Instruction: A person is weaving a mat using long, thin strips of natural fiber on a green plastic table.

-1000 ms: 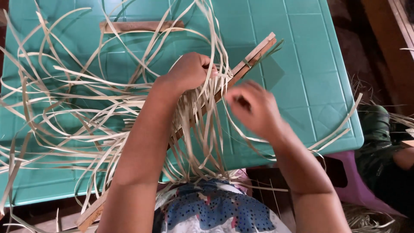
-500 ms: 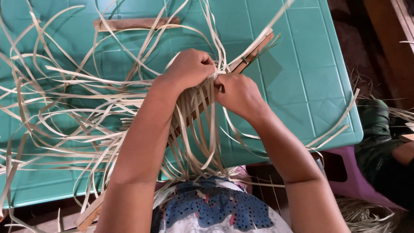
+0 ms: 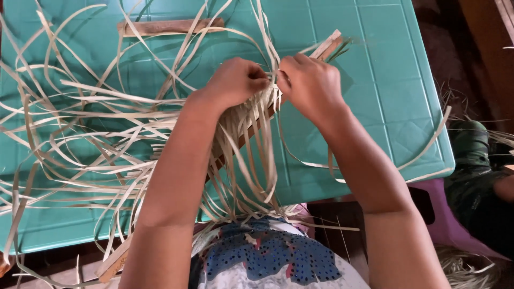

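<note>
My left hand (image 3: 235, 81) and my right hand (image 3: 310, 85) meet over the middle of a teal plastic table (image 3: 385, 80), both pinching pale flat leaf strips (image 3: 80, 118) where they cross a long wooden slat (image 3: 326, 47). The slat runs diagonally from the far right down under my left forearm to the near table edge (image 3: 112, 265). Woven strips (image 3: 246, 123) lie just below my fingers, and loose ends hang off the near edge over my lap.
A second wooden slat (image 3: 166, 25) lies flat at the far side of the table. Loose strips spread over the whole left half. Another person in dark green clothing (image 3: 476, 160) sits at the right, beside a purple stool (image 3: 455, 225).
My right hand moved up and left from the strips near the edge until it met my left hand at the slat. My left hand stayed in place.
</note>
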